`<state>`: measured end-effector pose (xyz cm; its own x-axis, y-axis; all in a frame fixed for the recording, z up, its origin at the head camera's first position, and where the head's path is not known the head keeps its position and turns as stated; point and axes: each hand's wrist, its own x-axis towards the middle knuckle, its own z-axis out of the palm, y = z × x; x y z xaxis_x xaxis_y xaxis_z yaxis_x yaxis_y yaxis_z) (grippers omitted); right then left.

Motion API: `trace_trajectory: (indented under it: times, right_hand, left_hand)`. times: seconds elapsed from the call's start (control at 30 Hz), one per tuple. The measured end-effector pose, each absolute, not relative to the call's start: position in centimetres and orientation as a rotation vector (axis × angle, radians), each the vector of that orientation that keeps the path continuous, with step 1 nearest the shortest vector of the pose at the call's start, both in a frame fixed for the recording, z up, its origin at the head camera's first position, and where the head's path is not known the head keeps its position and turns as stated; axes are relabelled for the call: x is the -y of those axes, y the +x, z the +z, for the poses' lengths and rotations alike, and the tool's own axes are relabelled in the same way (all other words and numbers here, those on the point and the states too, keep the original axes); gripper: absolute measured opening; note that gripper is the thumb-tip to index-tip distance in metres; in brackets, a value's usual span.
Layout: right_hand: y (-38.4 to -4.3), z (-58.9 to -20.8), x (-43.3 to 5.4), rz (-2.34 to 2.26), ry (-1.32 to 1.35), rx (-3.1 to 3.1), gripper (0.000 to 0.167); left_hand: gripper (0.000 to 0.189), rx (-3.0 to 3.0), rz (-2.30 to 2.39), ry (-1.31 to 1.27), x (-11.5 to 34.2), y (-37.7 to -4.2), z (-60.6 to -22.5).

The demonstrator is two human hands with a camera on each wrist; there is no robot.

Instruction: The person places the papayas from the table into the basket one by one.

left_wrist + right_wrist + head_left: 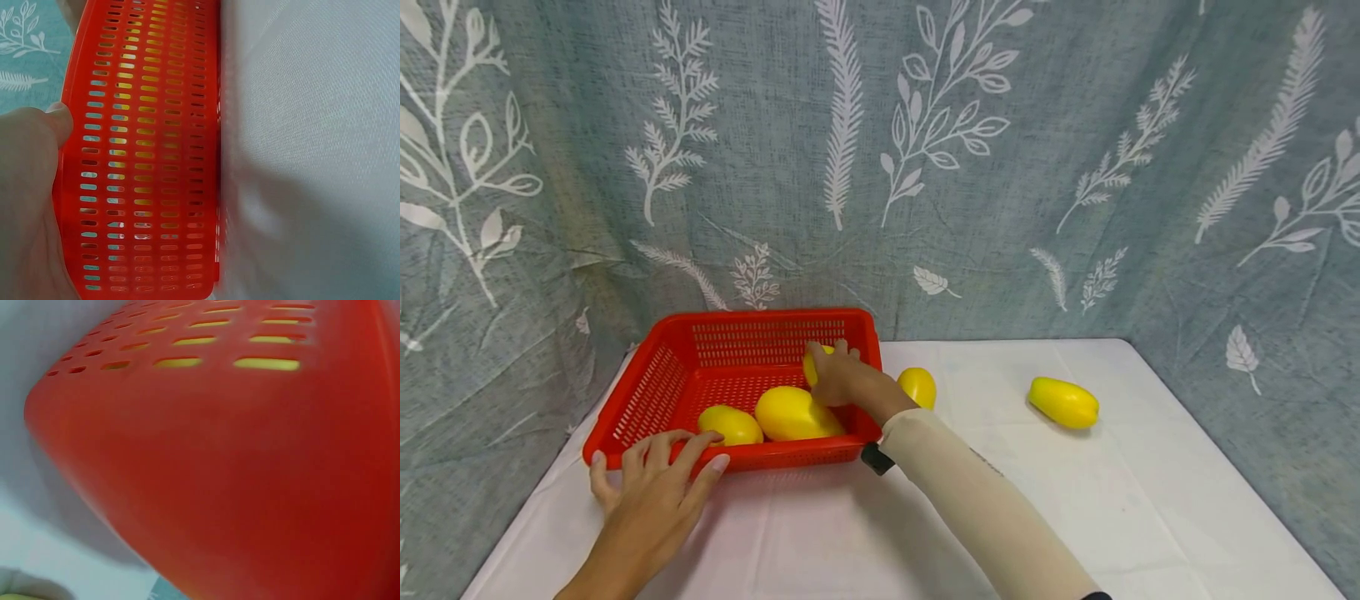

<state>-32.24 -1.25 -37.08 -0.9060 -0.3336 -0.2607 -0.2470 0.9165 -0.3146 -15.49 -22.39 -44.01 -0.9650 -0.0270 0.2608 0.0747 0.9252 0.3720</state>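
Observation:
A red plastic basket (741, 457) with slotted walls stands on the table. My left hand (651, 492) grips its near rim, fingers bent over the top and thumb on the outer side. The left wrist view shows the thumb against the slotted wall (140, 150). Inside the basket lie a smaller oval yellow fruit (730, 425), close to the left fingertips, and a larger one (793, 414). My right hand (838, 379) reaches over the right side and holds another yellow fruit (810, 369), partly covered by the fingers. In the right wrist view, the basket wall (219, 456) hides that hand.
Just right of the basket, a yellow fruit (917, 387) lies partly behind the right forearm. Farther right, a longer yellow-green fruit (1063, 403) rests on the white tablecloth (1150, 500). A green-grey leaf-patterned curtain (1000, 208) hangs behind the table and along both sides.

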Motion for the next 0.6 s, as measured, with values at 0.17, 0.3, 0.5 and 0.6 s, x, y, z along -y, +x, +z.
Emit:
trace_trajectory:
  times: [0.17,0.3,0.5,0.6]
  right_hand:
    - [-31.76,-37.07,0.99,-0.381,-0.441,-2.754,0.091]
    - [-31.58,-36.94,0.87,-0.379,-0.459,-2.758,0.089]
    - [-31.63,-36.99,0.66,-0.420,-0.484,-2.733,0.085]
    - [-31.68,-37.07,0.37,-0.460,-0.505,-2.730,0.085]
  left_hand:
    - [0.056,2.816,-0.562,-0.036,22.43,-15.46,-44.08]
    - [0.057,2.814,-0.561,-0.036,22.50,-15.56,-44.18]
    - [0.057,2.821,-0.560,-0.035,22.53,-15.59,-44.19]
    - [0.056,2.819,-0.560,-0.038,22.52,-15.61,-44.21]
